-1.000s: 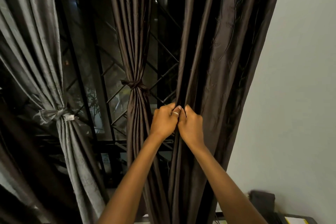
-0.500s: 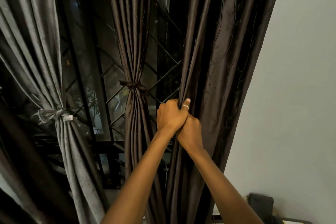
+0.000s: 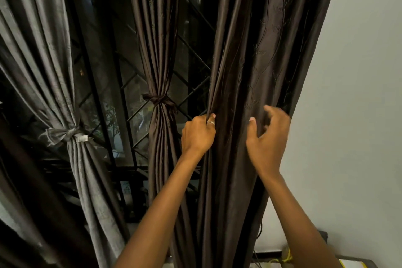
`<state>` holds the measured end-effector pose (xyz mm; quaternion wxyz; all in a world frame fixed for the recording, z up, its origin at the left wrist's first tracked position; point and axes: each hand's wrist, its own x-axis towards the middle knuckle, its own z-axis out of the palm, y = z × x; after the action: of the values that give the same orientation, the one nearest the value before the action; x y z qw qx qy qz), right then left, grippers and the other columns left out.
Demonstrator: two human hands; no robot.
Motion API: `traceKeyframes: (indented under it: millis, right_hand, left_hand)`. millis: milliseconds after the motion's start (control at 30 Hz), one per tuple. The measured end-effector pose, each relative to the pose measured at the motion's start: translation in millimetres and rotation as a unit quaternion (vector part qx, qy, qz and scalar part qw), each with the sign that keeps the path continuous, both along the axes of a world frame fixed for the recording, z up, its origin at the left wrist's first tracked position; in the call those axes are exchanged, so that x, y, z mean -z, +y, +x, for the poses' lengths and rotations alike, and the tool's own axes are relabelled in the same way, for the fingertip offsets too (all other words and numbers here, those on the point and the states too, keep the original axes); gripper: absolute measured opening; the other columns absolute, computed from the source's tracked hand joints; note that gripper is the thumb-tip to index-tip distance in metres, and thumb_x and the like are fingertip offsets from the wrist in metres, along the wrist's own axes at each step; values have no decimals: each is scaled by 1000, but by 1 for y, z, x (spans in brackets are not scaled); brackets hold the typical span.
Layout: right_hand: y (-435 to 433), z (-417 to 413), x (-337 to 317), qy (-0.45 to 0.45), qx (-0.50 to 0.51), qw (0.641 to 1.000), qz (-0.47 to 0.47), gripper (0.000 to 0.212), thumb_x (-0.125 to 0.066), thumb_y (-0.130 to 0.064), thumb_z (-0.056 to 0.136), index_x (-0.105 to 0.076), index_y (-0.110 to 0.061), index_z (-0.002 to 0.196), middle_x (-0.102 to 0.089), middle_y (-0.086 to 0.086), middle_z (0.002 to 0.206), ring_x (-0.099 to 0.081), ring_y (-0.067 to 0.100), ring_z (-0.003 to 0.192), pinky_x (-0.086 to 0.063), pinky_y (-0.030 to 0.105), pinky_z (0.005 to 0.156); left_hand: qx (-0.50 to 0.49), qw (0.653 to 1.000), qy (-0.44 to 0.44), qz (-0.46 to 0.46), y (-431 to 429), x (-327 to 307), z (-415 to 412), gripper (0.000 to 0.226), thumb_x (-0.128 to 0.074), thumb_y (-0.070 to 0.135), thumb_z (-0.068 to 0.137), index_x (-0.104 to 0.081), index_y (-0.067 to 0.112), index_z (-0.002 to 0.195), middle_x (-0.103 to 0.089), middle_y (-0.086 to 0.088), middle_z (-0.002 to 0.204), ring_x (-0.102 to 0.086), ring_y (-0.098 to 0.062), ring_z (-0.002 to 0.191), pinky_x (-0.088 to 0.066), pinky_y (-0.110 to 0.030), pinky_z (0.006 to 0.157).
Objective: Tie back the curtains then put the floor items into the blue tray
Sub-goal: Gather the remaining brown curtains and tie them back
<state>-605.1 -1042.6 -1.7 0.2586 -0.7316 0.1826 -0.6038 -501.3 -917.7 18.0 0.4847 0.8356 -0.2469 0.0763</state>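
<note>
Dark grilled window behind; grey curtain and middle brown curtain hang tied. Left grip pinches the edge of the untied right curtain; right grip hovers spread, holding nothing. Next, probably: gather the folds, then tie.

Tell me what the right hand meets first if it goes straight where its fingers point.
Probably the untied brown curtain: the open right hand aims up into its folds near the right edge. Depth is unclear; it may already touch.

Loose curtain right of two tied curtains, wall rightmost.
</note>
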Motion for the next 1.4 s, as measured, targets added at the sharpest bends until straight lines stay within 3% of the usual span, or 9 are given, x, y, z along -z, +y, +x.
traceKeyframes:
  millis: [100, 300, 400, 500, 600, 833, 1067, 1233, 1400]
  right_hand:
    - [-19, 2, -5, 0, 75, 997, 34, 64, -77, -30, 88, -44, -9, 139, -43, 11, 143, -44, 23, 132, -47, 41, 108]
    - [-28, 6, -4, 120, 14, 986, 111, 69, -79, -32, 88, -42, -8, 141, -46, 10, 141, -54, 25, 120, -46, 30, 96]
    - [-24, 13, 0, 115, 15, 987, 113, 51, -76, -28, 90, -51, -10, 130, -55, 8, 127, -58, 22, 105, -52, 37, 93]
    - [-16, 19, 5, 132, 6, 988, 75, 12, -64, -18, 98, -55, -14, 91, -58, 3, 91, -55, 18, 77, -53, 38, 73]
    - [6, 25, 11, 143, -32, 989, 26, 33, -53, -13, 103, -43, -19, 72, -50, -5, 62, -49, 9, 53, -36, 25, 51]
    - [45, 45, 20, 177, -154, 972, 24, 23, -44, -17, 108, -61, -1, 109, -63, -1, 74, -57, 1, 56, -44, 14, 50]
    - [48, 48, 27, 198, -185, 962, 19, 33, -46, -17, 107, -52, 0, 134, -74, 14, 99, -75, 23, 85, -62, 32, 72]
    - [48, 47, 29, 211, -187, 959, -11, 47, -57, -16, 102, -43, -5, 146, -73, 2, 104, -74, 13, 86, -59, 20, 70]
    - [48, 47, 36, 244, -175, 954, -18, 16, -55, -12, 98, -65, -7, 110, -70, 3, 81, -68, 14, 68, -59, 38, 59]
  left_hand:
    - [12, 1000, -2, -2, -4, 3, 0, 49, -47, 42, 106, -45, 23, 61, -50, 4, 55, -48, -15, 48, -38, -29, 52]
    - [21, 999, -31, -10, -6, 7, -6, 48, -46, 39, 107, -42, 27, 61, -48, 7, 54, -45, -10, 47, -29, -27, 47]
    - [23, 999, -29, -12, -6, 8, -4, 47, -46, 40, 107, -42, 27, 61, -48, 7, 54, -44, -10, 47, -29, -27, 47]
    - [30, 999, -31, -15, -5, 9, -2, 48, -46, 40, 107, -42, 25, 61, -47, 7, 53, -44, -10, 45, -30, -26, 47]
    - [40, 998, -36, -18, -5, 12, 1, 48, -46, 41, 107, -45, 21, 63, -50, 5, 53, -48, -11, 46, -30, -27, 47]
    - [94, 993, -3, -65, -5, 14, 6, 49, -47, 38, 107, -54, 18, 63, -58, 3, 55, -55, -10, 51, -43, -31, 53]
    - [135, 990, -9, -47, 5, 13, 5, 47, -43, 41, 108, -59, 17, 70, -58, 7, 55, -55, -3, 50, -42, -25, 53]
    - [151, 987, 28, -46, 8, 9, 0, 51, -38, 51, 107, -62, 24, 69, -65, 7, 64, -64, -2, 63, -47, -25, 63]
    - [127, 992, 12, -20, 4, 3, -13, 49, -48, 66, 97, -54, 31, 63, -62, 10, 64, -65, -5, 71, -45, -21, 63]
